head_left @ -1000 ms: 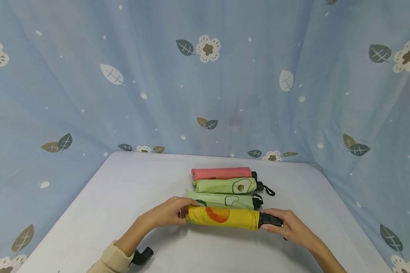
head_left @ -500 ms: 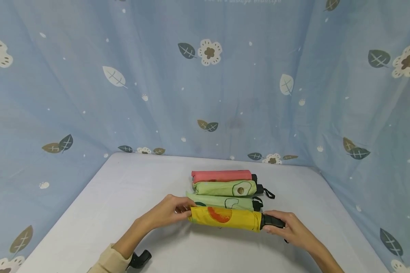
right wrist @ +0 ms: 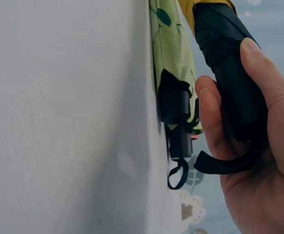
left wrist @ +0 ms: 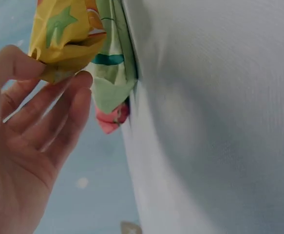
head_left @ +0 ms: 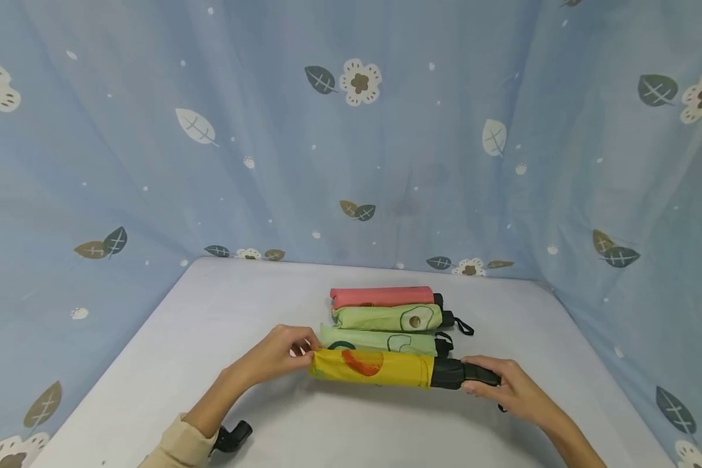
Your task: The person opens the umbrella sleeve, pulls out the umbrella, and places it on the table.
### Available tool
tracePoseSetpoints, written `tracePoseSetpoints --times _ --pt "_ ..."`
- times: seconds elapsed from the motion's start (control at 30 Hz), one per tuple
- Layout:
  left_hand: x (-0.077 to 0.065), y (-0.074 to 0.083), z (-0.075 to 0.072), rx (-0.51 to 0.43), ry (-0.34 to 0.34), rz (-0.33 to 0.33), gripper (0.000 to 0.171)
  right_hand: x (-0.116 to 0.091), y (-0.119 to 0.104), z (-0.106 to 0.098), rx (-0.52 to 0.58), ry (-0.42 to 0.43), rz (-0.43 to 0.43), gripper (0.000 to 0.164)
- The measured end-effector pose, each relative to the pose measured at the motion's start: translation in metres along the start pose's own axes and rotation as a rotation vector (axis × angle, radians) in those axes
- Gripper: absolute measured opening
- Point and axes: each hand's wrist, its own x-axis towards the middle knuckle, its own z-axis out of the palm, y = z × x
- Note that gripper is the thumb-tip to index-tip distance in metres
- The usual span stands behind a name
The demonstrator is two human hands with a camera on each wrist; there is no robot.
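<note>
A yellow fabric sleeve (head_left: 371, 369) with an orange fruit print covers most of a folded umbrella, held level over the near side of the white table. My left hand (head_left: 281, 354) pinches the sleeve's left end between thumb and fingers; the left wrist view shows the cloth (left wrist: 66, 44) gathered there. At the other end, my right hand (head_left: 506, 383) grips the umbrella's black handle (head_left: 480, 375), thumb along one side and fingers curled under. A black section (head_left: 446, 373) shows between handle and sleeve. In the right wrist view, a black strap (right wrist: 224, 163) dangles from the handle (right wrist: 239, 92).
Just behind lie two light green folded umbrellas, a nearer one (head_left: 363, 339) and a farther one (head_left: 380, 318) with an avocado print, then a red one (head_left: 383, 297). A black object (head_left: 233, 437) is at my left forearm. A blue patterned curtain (head_left: 386, 162) surrounds the white table (head_left: 240, 292).
My hands have moved apart. The yellow sleeve has shifted left and the handle right, so more of the black section shows between them. The umbrellas behind stay in place.
</note>
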Motion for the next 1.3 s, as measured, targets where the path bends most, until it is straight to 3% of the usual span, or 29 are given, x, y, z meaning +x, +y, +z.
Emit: tracePoseSetpoints --times 0.17,0.37,0.47,0.57,0.77,1.0,1.13,1.3 --pt "0.002 0.006 0.001 0.031 -0.057 -0.047 0.018 0.0 -0.001 -0.002 0.027 -0.021 0.022 0.039" --pt "0.018 0.022 0.013 0.194 -0.203 -0.078 0.066 0.008 -0.003 0.004 0.066 -0.042 0.003 0.041" --pt "0.024 0.026 0.018 0.266 -0.278 -0.075 0.067 0.013 -0.005 0.006 0.069 -0.052 -0.016 0.041" --pt "0.027 0.028 0.022 0.272 -0.325 -0.086 0.061 0.015 -0.006 0.007 0.052 -0.053 -0.027 0.041" --pt "0.027 0.023 0.026 0.217 -0.338 -0.108 0.058 0.014 -0.006 0.007 0.086 -0.051 0.005 0.042" --pt "0.028 0.021 0.025 0.156 -0.322 -0.095 0.057 0.013 -0.01 0.007 0.251 0.11 0.173 0.041" --pt "0.027 0.02 0.02 0.146 -0.312 -0.107 0.057 0.009 -0.011 0.006 0.344 0.143 0.21 0.043" --pt "0.023 0.016 0.015 0.133 -0.306 -0.14 0.056 0.002 -0.009 0.001 0.367 0.18 0.252 0.042"
